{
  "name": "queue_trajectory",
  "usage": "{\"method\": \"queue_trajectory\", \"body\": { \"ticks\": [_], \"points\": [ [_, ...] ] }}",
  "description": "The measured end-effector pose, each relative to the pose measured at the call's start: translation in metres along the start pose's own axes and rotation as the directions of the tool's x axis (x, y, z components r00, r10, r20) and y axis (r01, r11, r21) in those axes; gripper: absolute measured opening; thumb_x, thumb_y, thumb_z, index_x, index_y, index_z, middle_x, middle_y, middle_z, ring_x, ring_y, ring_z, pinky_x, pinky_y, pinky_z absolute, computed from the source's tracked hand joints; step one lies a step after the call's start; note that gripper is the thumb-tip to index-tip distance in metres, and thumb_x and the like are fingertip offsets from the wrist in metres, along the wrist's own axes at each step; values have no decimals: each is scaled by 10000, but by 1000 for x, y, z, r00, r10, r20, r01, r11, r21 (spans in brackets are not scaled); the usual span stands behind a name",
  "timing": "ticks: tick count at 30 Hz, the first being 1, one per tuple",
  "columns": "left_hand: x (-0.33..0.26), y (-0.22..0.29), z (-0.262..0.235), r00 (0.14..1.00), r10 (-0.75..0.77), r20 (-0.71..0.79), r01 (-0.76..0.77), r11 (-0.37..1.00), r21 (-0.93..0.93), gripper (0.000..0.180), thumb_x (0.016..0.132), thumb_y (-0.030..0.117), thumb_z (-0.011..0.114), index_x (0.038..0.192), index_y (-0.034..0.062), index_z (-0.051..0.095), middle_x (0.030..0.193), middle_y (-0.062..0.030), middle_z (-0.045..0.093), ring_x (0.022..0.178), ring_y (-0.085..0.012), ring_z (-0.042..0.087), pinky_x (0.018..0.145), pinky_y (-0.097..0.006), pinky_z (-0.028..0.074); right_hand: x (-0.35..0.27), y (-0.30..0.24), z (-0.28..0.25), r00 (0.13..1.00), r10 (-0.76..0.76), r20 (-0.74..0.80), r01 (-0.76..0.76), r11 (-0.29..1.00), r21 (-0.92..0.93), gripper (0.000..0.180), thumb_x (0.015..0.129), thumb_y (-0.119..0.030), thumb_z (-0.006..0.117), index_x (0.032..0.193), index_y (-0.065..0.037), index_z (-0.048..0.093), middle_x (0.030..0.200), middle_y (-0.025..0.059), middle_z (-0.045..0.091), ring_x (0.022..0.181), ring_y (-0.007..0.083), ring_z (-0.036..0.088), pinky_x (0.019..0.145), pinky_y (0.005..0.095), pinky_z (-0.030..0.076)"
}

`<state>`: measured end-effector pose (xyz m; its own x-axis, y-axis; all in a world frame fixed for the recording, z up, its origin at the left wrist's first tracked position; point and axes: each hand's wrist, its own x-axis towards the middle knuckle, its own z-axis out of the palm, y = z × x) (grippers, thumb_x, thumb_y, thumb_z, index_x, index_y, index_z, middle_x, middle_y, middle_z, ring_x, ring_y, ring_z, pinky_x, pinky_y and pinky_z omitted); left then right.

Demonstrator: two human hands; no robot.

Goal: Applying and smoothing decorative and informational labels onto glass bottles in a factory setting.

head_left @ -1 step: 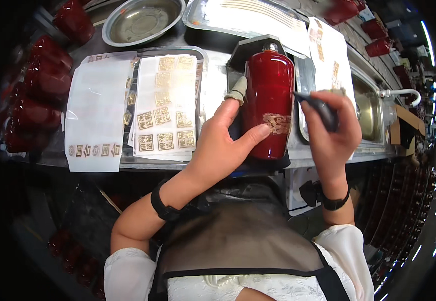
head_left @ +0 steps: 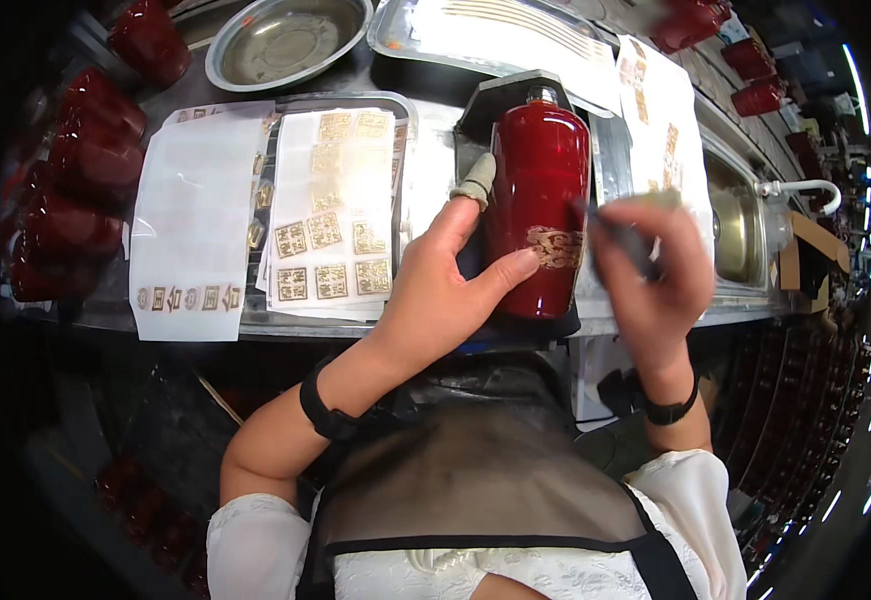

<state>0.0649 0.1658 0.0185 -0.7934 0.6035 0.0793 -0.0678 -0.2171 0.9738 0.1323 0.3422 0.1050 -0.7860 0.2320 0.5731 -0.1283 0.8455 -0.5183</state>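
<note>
At the near edge of the desk (head_left: 105, 318) we hold a red bottle (head_left: 540, 200) lying on its dark stand, neck pointing away from us. Our left hand (head_left: 445, 290) wraps its side, thumb pressed beside the gold decal (head_left: 555, 247) on the lower body and the capped forefinger (head_left: 475, 180) reaching up along the shoulder. Our right hand (head_left: 655, 275) is clenched on a dark tool (head_left: 620, 235); it is blurred, so we cannot tell just where the tip meets the decal.

To do this well, as we judge it, we keep the left thumb firm so the bottle cannot roll, and we work the tool from the middle of the decal outward in short strokes, pushing air and water to the rim without dragging the gold. We keep the strokes light on the curved surface and turn the bottle rather than twist the wrist.

Just left of the bottle lie decal sheets (head_left: 330, 215) in a tray, with a white sheet (head_left: 190, 220) beside them. Toward the far edge stand a round steel bowl (head_left: 285, 40) and a long tray (head_left: 495, 30). More red bottles (head_left: 75, 170) line the left edge, and a sink (head_left: 735, 225) sits at the right.
</note>
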Motion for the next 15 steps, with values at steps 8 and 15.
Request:
{"method": "queue_trajectory", "body": {
  "ticks": [8,15],
  "points": [
    [-3,5,-18,979,-173,107,195,945,-262,661,915,-58,553,1520,-61,287,1545,-174,385,1461,-236,341,1207,-370,260,9,-22,7,935,-29,354,-36,984,176,191,748,-15,743,932,-31,691,807,119,672,744,275,665,673,350,522],
    [-4,2,-13,988,-133,73,146,965,-216,620,944,-49,508,1525,-56,293,1558,-173,372,1464,-227,337,1207,-354,259,24,-2,17,841,-469,271,506,858,-86,211,679,-31,759,875,-73,694,822,71,639,787,252,621,669,376,497]
  ]
}}
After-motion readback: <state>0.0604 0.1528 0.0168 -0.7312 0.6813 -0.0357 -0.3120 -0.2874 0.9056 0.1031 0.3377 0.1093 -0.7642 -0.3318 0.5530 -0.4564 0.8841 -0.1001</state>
